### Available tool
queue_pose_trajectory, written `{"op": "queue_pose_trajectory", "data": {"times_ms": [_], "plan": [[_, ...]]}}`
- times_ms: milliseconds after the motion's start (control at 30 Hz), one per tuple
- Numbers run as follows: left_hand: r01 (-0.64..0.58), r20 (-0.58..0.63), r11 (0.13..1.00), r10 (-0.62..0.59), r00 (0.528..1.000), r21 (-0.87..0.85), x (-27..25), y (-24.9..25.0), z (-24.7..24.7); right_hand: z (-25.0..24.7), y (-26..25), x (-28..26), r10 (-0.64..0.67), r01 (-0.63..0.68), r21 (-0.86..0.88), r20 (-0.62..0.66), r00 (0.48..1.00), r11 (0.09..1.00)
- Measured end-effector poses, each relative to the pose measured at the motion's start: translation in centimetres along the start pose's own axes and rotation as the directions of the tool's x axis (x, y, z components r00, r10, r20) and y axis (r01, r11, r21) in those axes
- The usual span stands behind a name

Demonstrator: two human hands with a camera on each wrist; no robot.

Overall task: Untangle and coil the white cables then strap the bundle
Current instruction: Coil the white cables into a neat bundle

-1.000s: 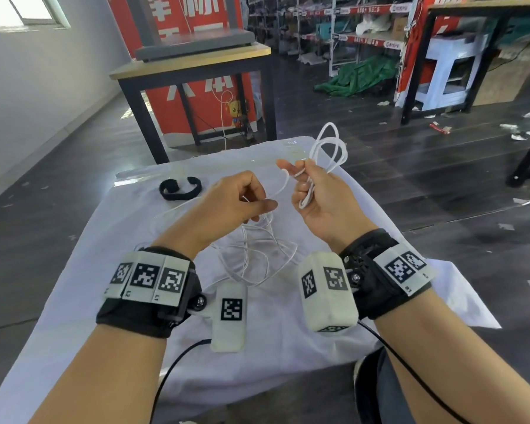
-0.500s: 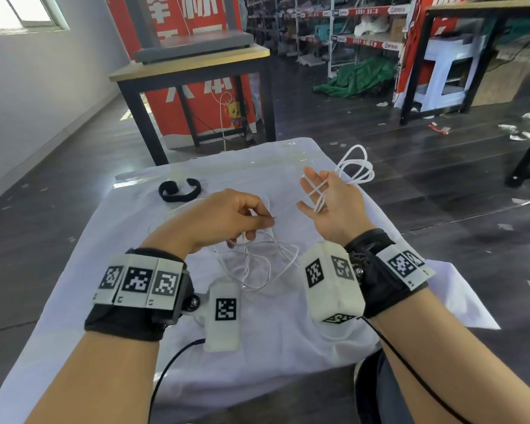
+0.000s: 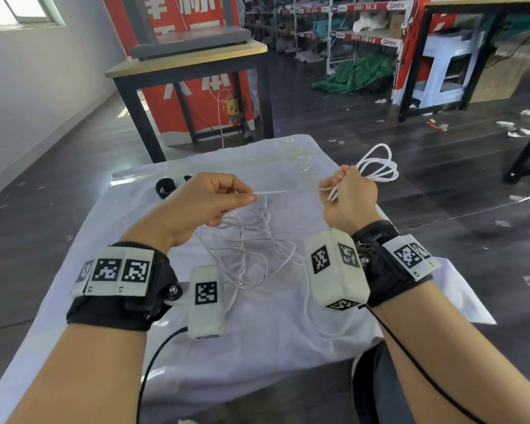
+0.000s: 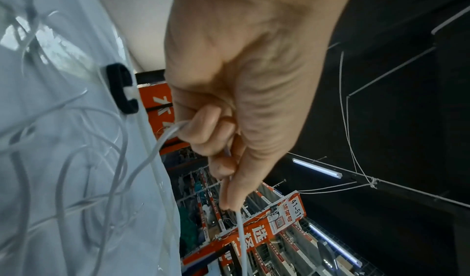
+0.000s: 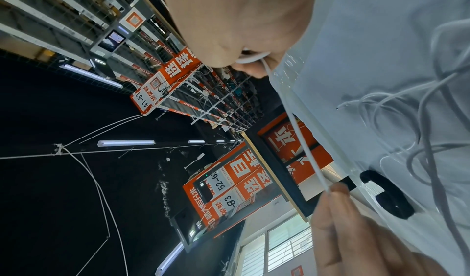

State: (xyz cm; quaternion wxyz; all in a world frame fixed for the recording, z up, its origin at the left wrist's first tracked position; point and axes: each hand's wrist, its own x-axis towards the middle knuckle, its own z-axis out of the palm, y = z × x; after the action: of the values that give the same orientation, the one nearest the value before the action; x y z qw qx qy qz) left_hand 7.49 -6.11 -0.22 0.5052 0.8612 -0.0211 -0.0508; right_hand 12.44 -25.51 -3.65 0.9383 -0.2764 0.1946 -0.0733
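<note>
My right hand [image 3: 347, 194] grips a small coil of white cable [image 3: 376, 166], whose loops stick out past the fist to the far right. A taut stretch of cable [image 3: 285, 191] runs from it to my left hand [image 3: 217, 200], which pinches the cable [image 4: 236, 226] between thumb and fingers. The rest of the white cable [image 3: 251, 246] lies in loose tangled loops on the white cloth under both hands. A black strap [image 3: 165, 188] lies on the cloth beyond my left hand, partly hidden by it; the black strap [image 4: 122, 88] also shows in the left wrist view, and again as the black strap [image 5: 386, 194].
The small table wears a white cloth [image 3: 288, 332] with its edges close on every side. A wooden-topped table with black legs [image 3: 190, 62] stands just beyond. Dark floor with scattered litter lies to the right, and shelving and red banners at the back.
My right hand has closed round the coil and moved to the right. My left hand kept its pinch, and the cable between the hands has pulled straight.
</note>
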Motion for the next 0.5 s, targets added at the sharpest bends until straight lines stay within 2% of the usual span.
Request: {"op": "queue_pose_trajectory", "data": {"times_ms": [67, 133, 200, 300, 400, 500], "plan": [[-0.025, -0.045, 0.994, 0.030, 0.999, 0.108, 0.1, -0.2, -0.2, -0.1, 0.1, 0.3, -0.042, 0.041, -0.092, -0.008, 0.999, 0.995], [-0.057, 0.002, 0.988, 0.057, 0.998, 0.140, -0.1, 0.0, -0.3, -0.1, 0.3, 0.3, -0.071, 0.070, -0.170, -0.001, 0.997, 0.983], [-0.058, 0.144, 0.984, 0.034, 0.989, 0.168, -0.8, 0.6, -0.4, -0.1, 0.4, 0.1, -0.095, 0.094, -0.250, 0.010, 0.995, 0.964], [-0.028, 0.348, 0.969, -0.060, 0.936, 0.244, -1.7, 1.4, -0.3, 0.1, 0.9, -0.4, -0.075, 0.102, -0.428, 0.078, 0.994, 0.898], [-0.027, 0.419, 0.970, -0.079, 0.905, 0.240, -1.9, 1.7, -0.1, 0.3, 1.7, -1.0, 0.019, 0.127, -0.646, 0.214, 0.977, 0.753], [-0.045, 0.419, 0.990, -0.017, 0.908, 0.137, -1.9, 1.7, -0.1, 0.1, 2.4, -1.7, 0.211, 0.151, -0.782, 0.340, 0.916, 0.605]]}}
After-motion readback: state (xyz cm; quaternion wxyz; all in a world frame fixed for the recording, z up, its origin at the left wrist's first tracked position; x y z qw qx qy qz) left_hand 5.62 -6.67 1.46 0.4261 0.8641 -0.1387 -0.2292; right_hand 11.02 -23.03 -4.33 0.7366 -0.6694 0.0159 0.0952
